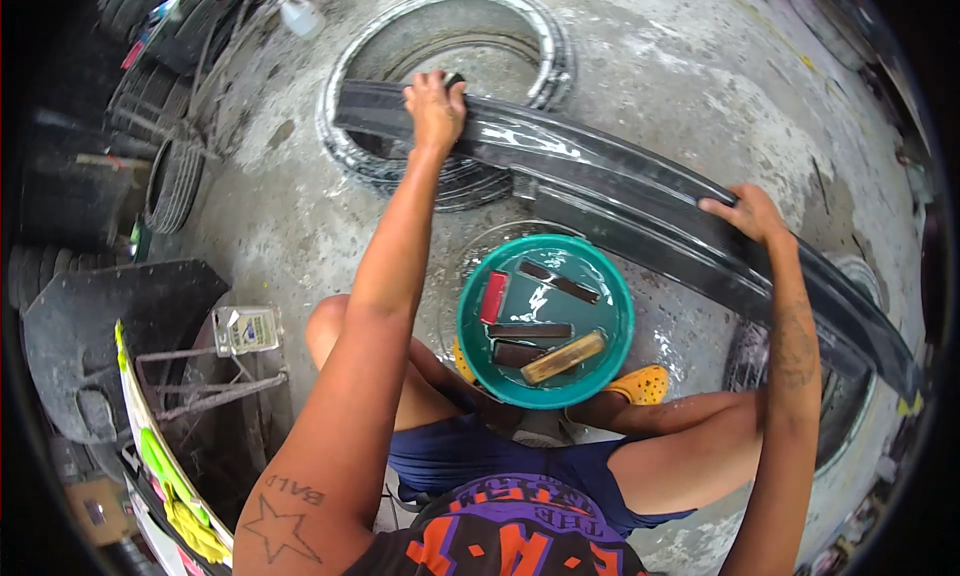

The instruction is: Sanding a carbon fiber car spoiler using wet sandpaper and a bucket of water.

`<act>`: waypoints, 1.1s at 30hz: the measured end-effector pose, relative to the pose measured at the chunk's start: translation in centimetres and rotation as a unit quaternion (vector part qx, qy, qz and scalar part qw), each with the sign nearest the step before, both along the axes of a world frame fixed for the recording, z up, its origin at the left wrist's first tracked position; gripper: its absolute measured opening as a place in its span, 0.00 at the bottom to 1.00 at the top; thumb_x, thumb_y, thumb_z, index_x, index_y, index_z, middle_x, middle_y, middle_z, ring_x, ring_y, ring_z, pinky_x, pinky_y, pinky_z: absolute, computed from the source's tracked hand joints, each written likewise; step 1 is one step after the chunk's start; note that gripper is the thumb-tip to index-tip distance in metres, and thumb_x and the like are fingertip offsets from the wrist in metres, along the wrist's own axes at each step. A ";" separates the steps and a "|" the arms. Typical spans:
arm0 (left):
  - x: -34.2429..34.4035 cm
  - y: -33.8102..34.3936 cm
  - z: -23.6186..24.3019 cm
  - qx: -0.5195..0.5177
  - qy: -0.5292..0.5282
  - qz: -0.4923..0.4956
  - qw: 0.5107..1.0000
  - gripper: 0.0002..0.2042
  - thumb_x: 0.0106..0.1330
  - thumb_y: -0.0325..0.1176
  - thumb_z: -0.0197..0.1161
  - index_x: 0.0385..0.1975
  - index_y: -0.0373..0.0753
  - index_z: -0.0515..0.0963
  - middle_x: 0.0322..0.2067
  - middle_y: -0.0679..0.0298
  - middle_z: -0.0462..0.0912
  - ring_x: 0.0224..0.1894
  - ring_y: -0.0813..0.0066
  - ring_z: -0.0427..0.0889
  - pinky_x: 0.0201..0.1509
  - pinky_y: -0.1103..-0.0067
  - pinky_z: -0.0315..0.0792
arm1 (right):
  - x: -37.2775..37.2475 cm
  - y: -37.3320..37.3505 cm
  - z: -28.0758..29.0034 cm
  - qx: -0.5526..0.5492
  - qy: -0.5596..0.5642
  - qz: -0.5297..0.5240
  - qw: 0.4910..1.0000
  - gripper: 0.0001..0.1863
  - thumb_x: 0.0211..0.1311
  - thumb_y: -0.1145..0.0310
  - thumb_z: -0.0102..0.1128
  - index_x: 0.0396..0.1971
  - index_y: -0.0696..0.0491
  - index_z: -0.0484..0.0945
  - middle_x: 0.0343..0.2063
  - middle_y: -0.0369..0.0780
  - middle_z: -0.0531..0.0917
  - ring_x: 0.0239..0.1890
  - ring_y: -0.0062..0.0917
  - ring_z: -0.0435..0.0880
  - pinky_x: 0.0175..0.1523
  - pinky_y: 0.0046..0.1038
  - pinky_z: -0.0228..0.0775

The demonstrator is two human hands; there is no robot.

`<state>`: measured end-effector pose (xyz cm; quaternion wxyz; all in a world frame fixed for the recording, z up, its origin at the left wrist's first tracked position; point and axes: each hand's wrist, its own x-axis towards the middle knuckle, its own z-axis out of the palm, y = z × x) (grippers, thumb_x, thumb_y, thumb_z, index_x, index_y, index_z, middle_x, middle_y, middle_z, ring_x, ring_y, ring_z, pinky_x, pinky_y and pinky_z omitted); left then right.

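A long black curved panel [600, 171], shaped like a car bumper, lies wet and shiny across from upper left to lower right. Over its far left end, my left hand [435, 114] is closed round a small dark block [455, 79], mostly hidden by the fingers. My right hand [752, 214] grips the panel's upper edge right of the middle, thumb on the near side. Between my legs stands a teal basin [466, 351] of water. In it are a red block [493, 297], a wooden-backed block [563, 358] and several dark strips [530, 331].
The panel's left end rests on a tire [345, 141]; another tire [845, 416] lies under its right part. At left are a clear plastic container [247, 329], a metal frame [215, 391], a dark panel [110, 321] and stacked tires [175, 186]. A jug [300, 16] stands far back.
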<state>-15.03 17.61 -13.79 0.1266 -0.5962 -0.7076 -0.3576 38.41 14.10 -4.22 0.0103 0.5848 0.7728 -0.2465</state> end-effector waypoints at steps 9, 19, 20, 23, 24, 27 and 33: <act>1.9 -1.3 0.9 0.115 -0.036 0.097 0.988 0.21 0.69 0.45 0.69 0.51 0.35 0.80 0.50 0.46 0.80 0.52 0.43 0.78 0.58 0.56 0.71 | -3.6 -5.0 -1.4 0.223 -0.098 -0.042 0.969 0.40 0.55 0.25 0.63 0.34 0.53 0.89 0.25 0.49 0.87 0.32 0.47 0.88 0.41 0.45 0.79; 13.2 -4.1 3.5 0.055 -0.034 -0.111 0.992 0.17 0.68 0.34 0.68 0.51 0.32 0.76 0.49 0.47 0.77 0.50 0.44 0.75 0.54 0.55 0.69 | -5.5 -6.3 -1.9 0.270 -0.021 -0.077 0.959 0.38 0.53 0.28 0.68 0.38 0.53 0.89 0.24 0.48 0.87 0.33 0.46 0.89 0.39 0.43 0.79; 13.0 -3.6 3.6 0.040 -0.050 -0.051 0.997 0.16 0.67 0.33 0.68 0.50 0.32 0.77 0.49 0.46 0.77 0.50 0.43 0.75 0.54 0.55 0.68 | -5.6 -6.2 -2.1 0.281 -0.017 -0.079 0.956 0.38 0.52 0.28 0.68 0.38 0.53 0.89 0.24 0.48 0.87 0.33 0.46 0.89 0.39 0.43 0.79; 15.6 -3.8 2.6 0.102 0.031 -0.008 0.994 0.16 0.65 0.31 0.69 0.50 0.33 0.78 0.49 0.44 0.77 0.51 0.41 0.74 0.53 0.54 0.68 | -5.7 -6.0 -2.7 0.321 -0.006 -0.083 0.944 0.37 0.51 0.29 0.69 0.36 0.53 0.88 0.22 0.48 0.86 0.32 0.46 0.89 0.38 0.43 0.78; 17.9 -4.9 3.2 0.051 -0.052 -0.158 0.985 0.18 0.64 0.30 0.70 0.52 0.33 0.76 0.50 0.43 0.76 0.52 0.40 0.73 0.55 0.54 0.67 | -5.6 -5.9 -2.8 0.306 0.005 -0.081 0.949 0.37 0.51 0.29 0.68 0.35 0.53 0.88 0.22 0.48 0.86 0.32 0.45 0.89 0.37 0.43 0.78; 20.1 -6.6 4.6 0.039 -0.037 -0.289 0.956 0.20 0.61 0.30 0.73 0.51 0.33 0.76 0.45 0.46 0.78 0.49 0.41 0.76 0.54 0.55 0.68 | -5.3 -5.8 -3.0 0.287 0.017 -0.068 0.955 0.36 0.53 0.29 0.68 0.35 0.53 0.88 0.21 0.47 0.85 0.31 0.45 0.88 0.37 0.43 0.78; 16.4 -3.5 3.7 0.040 0.002 0.037 0.999 0.15 0.66 0.31 0.68 0.50 0.33 0.78 0.46 0.46 0.78 0.49 0.42 0.75 0.54 0.51 0.66 | -5.2 -5.3 -3.8 0.306 0.043 -0.074 0.948 0.37 0.51 0.30 0.69 0.37 0.54 0.89 0.20 0.46 0.86 0.30 0.44 0.88 0.36 0.43 0.78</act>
